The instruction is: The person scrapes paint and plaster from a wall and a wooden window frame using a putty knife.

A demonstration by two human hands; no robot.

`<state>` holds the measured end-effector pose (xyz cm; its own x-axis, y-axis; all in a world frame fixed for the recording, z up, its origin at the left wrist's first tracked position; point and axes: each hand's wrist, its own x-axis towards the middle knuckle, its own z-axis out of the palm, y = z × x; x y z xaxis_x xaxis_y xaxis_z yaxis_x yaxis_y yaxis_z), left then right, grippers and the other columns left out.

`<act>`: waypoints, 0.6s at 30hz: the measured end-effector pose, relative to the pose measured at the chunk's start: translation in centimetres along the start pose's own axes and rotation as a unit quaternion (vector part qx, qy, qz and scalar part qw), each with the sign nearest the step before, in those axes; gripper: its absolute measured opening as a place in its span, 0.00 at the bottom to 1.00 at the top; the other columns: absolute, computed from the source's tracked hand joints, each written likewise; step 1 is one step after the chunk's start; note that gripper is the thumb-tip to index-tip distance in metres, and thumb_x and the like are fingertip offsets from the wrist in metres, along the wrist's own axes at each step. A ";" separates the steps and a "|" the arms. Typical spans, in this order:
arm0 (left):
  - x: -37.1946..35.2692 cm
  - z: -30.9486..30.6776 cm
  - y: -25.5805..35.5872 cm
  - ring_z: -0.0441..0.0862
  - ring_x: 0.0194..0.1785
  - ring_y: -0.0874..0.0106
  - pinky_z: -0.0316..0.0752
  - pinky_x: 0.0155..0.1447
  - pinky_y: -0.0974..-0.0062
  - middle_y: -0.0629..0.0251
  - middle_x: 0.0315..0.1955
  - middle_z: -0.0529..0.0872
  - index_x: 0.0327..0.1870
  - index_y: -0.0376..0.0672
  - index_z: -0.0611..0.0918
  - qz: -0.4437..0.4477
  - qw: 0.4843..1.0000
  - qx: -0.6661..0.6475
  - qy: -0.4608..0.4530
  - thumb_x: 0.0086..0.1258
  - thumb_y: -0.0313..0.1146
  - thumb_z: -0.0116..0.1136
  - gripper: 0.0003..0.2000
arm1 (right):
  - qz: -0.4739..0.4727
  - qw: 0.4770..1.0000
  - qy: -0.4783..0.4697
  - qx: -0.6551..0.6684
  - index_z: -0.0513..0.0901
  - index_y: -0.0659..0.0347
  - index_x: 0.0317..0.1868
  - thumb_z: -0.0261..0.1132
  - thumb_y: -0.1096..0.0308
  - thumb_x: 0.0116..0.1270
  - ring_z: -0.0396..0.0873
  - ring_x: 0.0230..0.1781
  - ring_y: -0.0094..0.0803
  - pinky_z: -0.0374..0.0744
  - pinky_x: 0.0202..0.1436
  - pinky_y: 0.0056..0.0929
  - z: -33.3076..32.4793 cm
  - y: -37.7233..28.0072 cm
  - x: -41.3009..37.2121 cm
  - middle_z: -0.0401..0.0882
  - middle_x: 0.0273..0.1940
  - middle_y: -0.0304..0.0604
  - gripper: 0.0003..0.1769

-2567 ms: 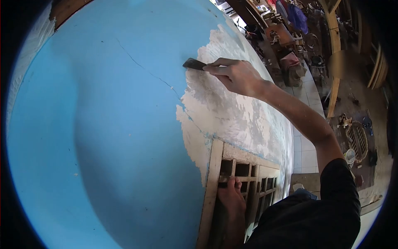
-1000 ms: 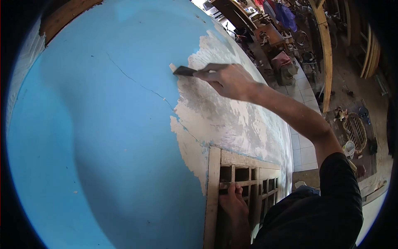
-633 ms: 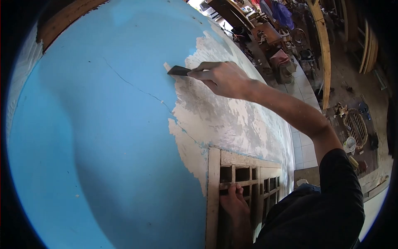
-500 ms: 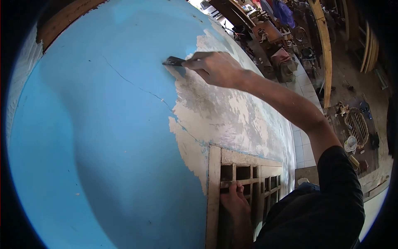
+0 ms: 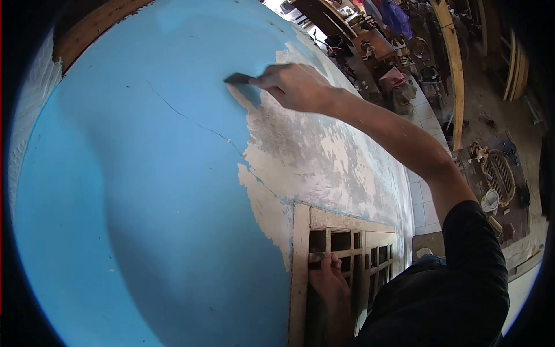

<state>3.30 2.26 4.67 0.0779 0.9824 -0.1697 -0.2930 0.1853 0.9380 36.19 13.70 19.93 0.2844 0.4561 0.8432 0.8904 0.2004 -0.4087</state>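
Observation:
My right hand (image 5: 298, 87) is closed on a dark flat scraper (image 5: 238, 78), its blade at the blue painted wall (image 5: 167, 156). Beside the blade, the blue paint ends in a ragged edge, and a bare patch of grey and whitish plaster (image 5: 300, 150) spreads from there. A thin crack runs through the blue paint down to the plaster. Lower down, my left hand (image 5: 329, 280) has its fingers wrapped round a bar of the wooden window frame (image 5: 338, 253).
Long wooden planks (image 5: 454, 75) stand at the right. A cluttered floor beyond holds a brown box (image 5: 374, 44), a purple bag (image 5: 396, 20), a wicker piece (image 5: 498, 173) and a white can (image 5: 490, 200). A wooden beam (image 5: 95, 29) borders the wall at the upper left.
My right hand and the scraper have moved slightly up, and more of the flat blade shows. My left hand stays on the window bar.

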 end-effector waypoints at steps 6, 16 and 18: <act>-0.4 0.3 0.4 0.78 0.37 0.75 0.72 0.38 0.76 0.62 0.37 0.81 0.47 0.36 0.77 0.016 0.999 0.009 -0.032 0.71 0.19 0.60 0.07 | 0.008 1.000 0.011 -0.016 0.86 0.48 0.61 0.58 0.69 0.77 0.87 0.44 0.43 0.87 0.47 0.42 0.4 -1.3 -0.8 0.86 0.52 0.44 0.17; -0.3 -0.4 0.0 0.79 0.38 0.75 0.71 0.38 0.77 0.64 0.35 0.82 0.41 0.35 0.79 0.008 1.000 0.020 -0.010 0.71 0.20 0.60 0.03 | 0.052 0.997 -0.034 0.049 0.85 0.54 0.60 0.57 0.71 0.76 0.88 0.41 0.45 0.87 0.43 0.42 0.1 -2.6 -8.3 0.86 0.54 0.47 0.17; -0.2 -0.3 0.1 0.79 0.38 0.75 0.72 0.39 0.77 0.64 0.35 0.82 0.42 0.36 0.79 -0.002 1.000 0.004 -0.005 0.71 0.20 0.60 0.03 | 0.055 0.997 -0.025 0.049 0.85 0.56 0.60 0.58 0.72 0.75 0.89 0.40 0.45 0.87 0.42 0.42 -0.5 -3.7 -9.4 0.86 0.55 0.47 0.17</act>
<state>2.96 2.10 4.66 0.0891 0.9815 -0.1694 -0.2854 0.1880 0.9398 30.39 8.27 13.65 0.3572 0.5225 0.7742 0.8158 0.2291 -0.5310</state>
